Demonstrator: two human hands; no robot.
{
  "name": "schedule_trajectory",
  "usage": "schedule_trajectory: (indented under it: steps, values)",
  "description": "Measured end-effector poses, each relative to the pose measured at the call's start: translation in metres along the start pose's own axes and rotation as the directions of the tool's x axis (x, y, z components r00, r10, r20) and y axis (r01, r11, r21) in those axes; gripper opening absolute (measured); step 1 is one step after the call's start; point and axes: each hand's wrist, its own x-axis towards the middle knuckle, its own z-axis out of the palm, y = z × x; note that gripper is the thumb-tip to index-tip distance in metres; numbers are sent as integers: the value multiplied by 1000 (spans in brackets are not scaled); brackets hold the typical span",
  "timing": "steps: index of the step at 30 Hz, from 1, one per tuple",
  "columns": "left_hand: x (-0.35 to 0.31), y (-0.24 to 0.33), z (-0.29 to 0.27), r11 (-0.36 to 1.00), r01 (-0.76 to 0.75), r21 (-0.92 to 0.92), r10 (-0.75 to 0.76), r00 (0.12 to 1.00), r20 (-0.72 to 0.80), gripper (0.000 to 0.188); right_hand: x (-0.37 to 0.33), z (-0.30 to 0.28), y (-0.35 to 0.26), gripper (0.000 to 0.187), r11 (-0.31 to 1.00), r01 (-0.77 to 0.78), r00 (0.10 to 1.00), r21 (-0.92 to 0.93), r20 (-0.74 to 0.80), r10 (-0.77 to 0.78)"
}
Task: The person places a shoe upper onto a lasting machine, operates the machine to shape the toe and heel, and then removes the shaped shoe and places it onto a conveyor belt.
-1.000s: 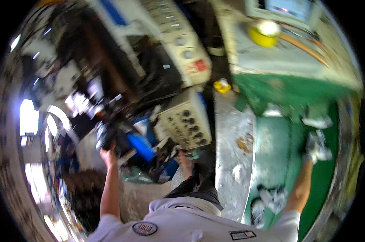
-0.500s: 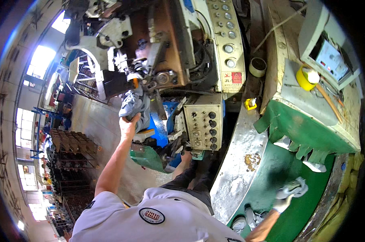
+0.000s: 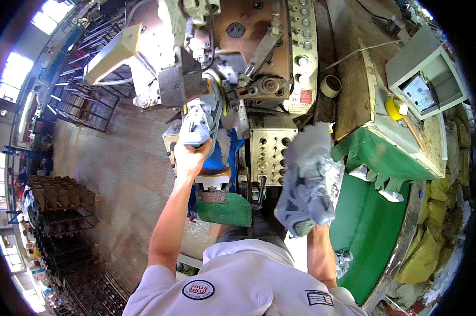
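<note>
My left hand (image 3: 191, 158) is closed around the toe end of a grey-blue lace-up shoe (image 3: 201, 118). The shoe's other end sits beneath the dark metal head of a machine (image 3: 181, 79). To the right, in front of the control panel, my right hand (image 3: 320, 233) carries a grey shoe upper (image 3: 307, 184). That upper is smeared by motion and covers most of the hand's fingers. Between my body and the machine are a curved pad (image 3: 213, 173) with a brown top edge and a green guard (image 3: 224, 210).
A cream control panel (image 3: 269, 155) with knobs stands by the machine. On the right is a green-lined trough (image 3: 367, 226) holding more shoe pieces. Above it, a bench (image 3: 401, 152) bears a yellow tape roll (image 3: 393, 108) and a grey box (image 3: 432, 73). Loaded racks (image 3: 64, 210) stand at left.
My right hand has come up and left from the green trough with the grey upper. My left hand still grips the shoe at the machine. The whole view has shifted.
</note>
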Motion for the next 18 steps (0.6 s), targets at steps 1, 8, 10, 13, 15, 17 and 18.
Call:
schedule_trajectory:
  steps: [1,8,10,13,15,17,18]
  values:
    - [0,-9,-3,998,-9,-59,10,1000,12,50,8,15,4,46,1000,-27,999,1,27,27]
    - [-5,-41,-94,915,395,-85,-296,797,526,61,69,100,50,56,994,-107,985,10,135,105]
    - [9,-17,-69,783,474,-403,-268,841,470,52,89,103,69,58,993,-98,989,-67,105,105]
    - [33,4,-40,711,544,-445,-300,807,508,54,108,135,90,48,986,-131,982,-98,123,143]
    - [51,5,-30,729,553,-403,-317,795,518,51,119,149,94,45,989,-93,985,-113,131,107]
    - [64,-8,-24,680,565,-467,-337,807,486,48,133,155,100,46,988,-44,993,-149,100,59]
    - [67,-12,-22,667,566,-484,-348,811,469,48,138,158,102,47,994,-51,991,-99,116,62]
